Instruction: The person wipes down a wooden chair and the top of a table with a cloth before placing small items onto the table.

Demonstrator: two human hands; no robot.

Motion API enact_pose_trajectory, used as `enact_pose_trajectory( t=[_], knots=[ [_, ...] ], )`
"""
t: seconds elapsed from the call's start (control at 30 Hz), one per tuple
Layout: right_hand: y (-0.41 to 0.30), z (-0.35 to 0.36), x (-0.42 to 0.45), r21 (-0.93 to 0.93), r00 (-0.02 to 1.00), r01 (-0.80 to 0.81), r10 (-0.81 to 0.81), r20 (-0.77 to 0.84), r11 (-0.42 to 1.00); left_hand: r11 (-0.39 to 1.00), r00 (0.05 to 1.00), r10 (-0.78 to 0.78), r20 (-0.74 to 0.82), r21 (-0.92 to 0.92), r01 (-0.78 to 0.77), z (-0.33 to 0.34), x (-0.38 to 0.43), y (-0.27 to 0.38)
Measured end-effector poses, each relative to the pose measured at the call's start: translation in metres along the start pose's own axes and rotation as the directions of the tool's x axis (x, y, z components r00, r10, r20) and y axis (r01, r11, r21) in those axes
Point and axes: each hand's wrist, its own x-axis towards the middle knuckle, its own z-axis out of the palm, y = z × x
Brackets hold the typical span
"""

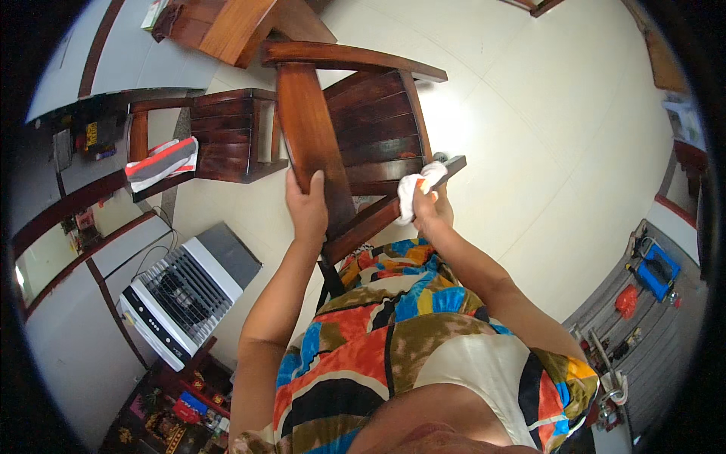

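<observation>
A dark reddish-brown wooden chair (pixel 374 130) with a slatted seat stands tilted in the picture before me. My left hand (pixel 308 204) grips the near end of its broad top board, thumb on the upper face. In my right hand (pixel 431 207) is a white cloth (pixel 407 193) with an orange patch, pressed around the chair's narrow bar at the right. Part of that bar sticks out beyond the cloth. The fingers of my right hand are partly hidden by the cloth and the bar.
Another wooden chair (pixel 221 133) stands at the left, a striped towel (pixel 164 162) over its arm. Below it is a white and grey air cooler (pixel 178 298). A wooden piece of furniture (pixel 227 28) is at the top. At the right, a grey surface (pixel 658 352) holds a blue object (pixel 657 272).
</observation>
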Motion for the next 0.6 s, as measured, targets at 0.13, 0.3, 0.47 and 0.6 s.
enact_pose_trajectory(
  t=[0.13,0.3,0.47,0.6],
  knots=[
    [-0.016,0.022,-0.092,-0.194,0.909,-0.045,0.121,0.399,0.980,0.999,1.000,-0.029,0.009,0.022,0.029,0.027,0.006,-0.010],
    [-0.074,0.015,-0.193,-0.450,0.590,0.653,-0.036,0.807,0.610,0.989,0.997,0.058,0.056,-0.136,-0.050,0.044,0.015,-0.042],
    [-0.119,0.014,-0.243,-0.562,0.630,0.714,-0.034,0.776,0.416,0.878,0.984,-0.043,0.171,-0.464,0.119,0.059,0.024,-0.052],
    [-0.111,0.007,-0.250,-0.487,0.452,0.872,-0.324,0.831,-0.035,0.871,0.970,-0.081,0.229,-0.457,0.180,0.064,0.022,-0.060]
  ],
)
